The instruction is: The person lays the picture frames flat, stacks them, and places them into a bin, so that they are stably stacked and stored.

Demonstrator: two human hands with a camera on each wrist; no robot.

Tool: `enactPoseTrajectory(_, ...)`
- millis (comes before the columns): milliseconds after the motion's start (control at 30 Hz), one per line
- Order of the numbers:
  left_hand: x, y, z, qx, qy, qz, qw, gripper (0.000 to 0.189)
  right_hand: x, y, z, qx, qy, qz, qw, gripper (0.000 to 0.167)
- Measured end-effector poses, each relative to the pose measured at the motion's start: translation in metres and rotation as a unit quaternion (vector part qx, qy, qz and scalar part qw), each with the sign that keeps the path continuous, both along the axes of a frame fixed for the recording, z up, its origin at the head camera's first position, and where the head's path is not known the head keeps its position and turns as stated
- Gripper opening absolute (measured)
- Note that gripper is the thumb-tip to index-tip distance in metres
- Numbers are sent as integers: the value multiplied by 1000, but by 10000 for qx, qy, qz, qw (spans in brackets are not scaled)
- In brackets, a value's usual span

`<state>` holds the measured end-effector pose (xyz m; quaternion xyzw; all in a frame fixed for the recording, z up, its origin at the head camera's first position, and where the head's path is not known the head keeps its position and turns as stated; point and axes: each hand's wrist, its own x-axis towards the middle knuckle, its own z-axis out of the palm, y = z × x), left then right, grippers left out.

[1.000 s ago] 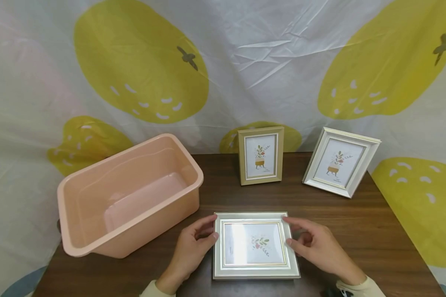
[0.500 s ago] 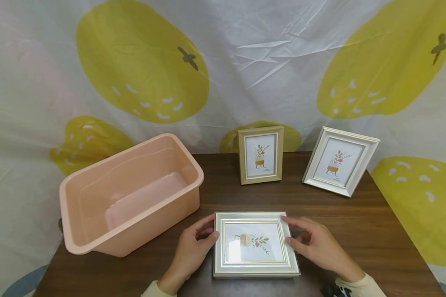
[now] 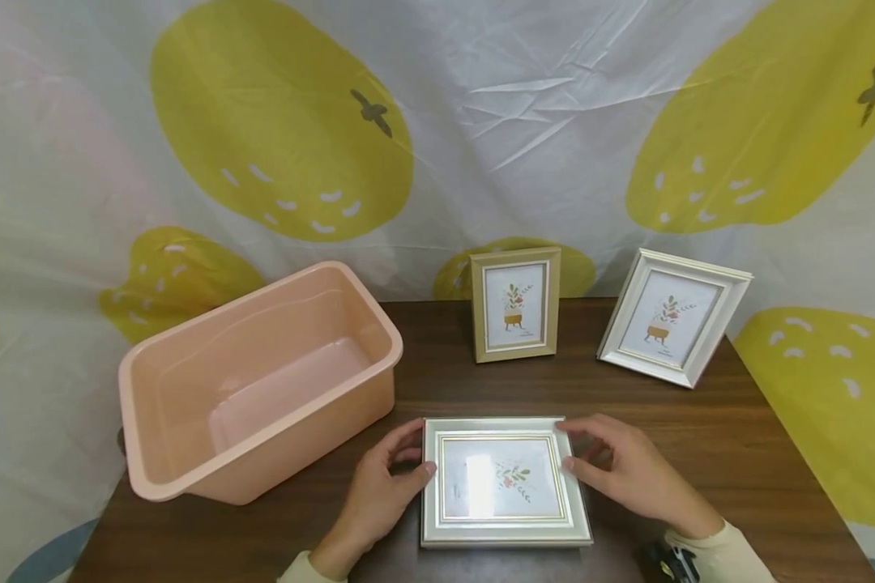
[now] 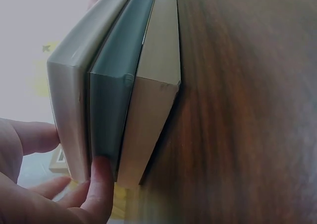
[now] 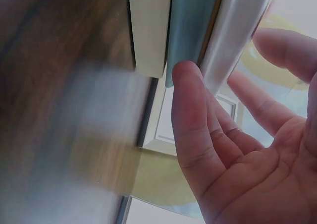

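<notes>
A stack of picture frames lies flat, its top one a white picture frame (image 3: 506, 534) with a gold inner line and a plant print turned sideways. Beneath it, the left wrist view shows a teal frame (image 4: 116, 105) and a beige frame (image 4: 158, 45), edges nearly lined up. My left hand (image 3: 382, 490) is at the stack's left side, thumb over the white rim, a finger against the side edges. On the opposite side my right hand (image 3: 630, 470) touches with thumb and index finger at the rim; in the right wrist view one fingertip rests against the teal edge.
The stack lies on a dark wooden table (image 3: 437, 397). A pink plastic bin (image 3: 321, 437) stands at the left. Farther back, a gold-beige frame (image 3: 552, 308) and a tilted white frame (image 3: 713, 324) stand upright before a lemon-patterned cloth (image 3: 452, 121).
My right hand has shifted slightly farther back along the stack's right edge. Glare on the top frame's glass has moved. The stack, the bin and the standing frames keep their places.
</notes>
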<state>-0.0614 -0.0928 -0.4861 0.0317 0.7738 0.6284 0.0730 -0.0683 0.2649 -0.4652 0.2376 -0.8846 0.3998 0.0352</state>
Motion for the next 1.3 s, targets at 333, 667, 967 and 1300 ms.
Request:
enactPoseTrajectory(333,0,-1,0,-103,32,-89,9999,54,-19,6,21,-61,366,-68,9993,43)
enactPoseTrajectory(667,1,-1,-1,-104,41,-38,9999,51,-50,1,53,-177,638,-273,9974,41)
enactPoseTrajectory(967,2,-2,-1,-140,125,-48,9998,46,-80,-14,80,-596,876,-489,9932,35)
enactPoseTrajectory(1300,1,-4,-3,-137,170,-153,9996,46,-134,-24,96,-1108,1431,-404,9827,29)
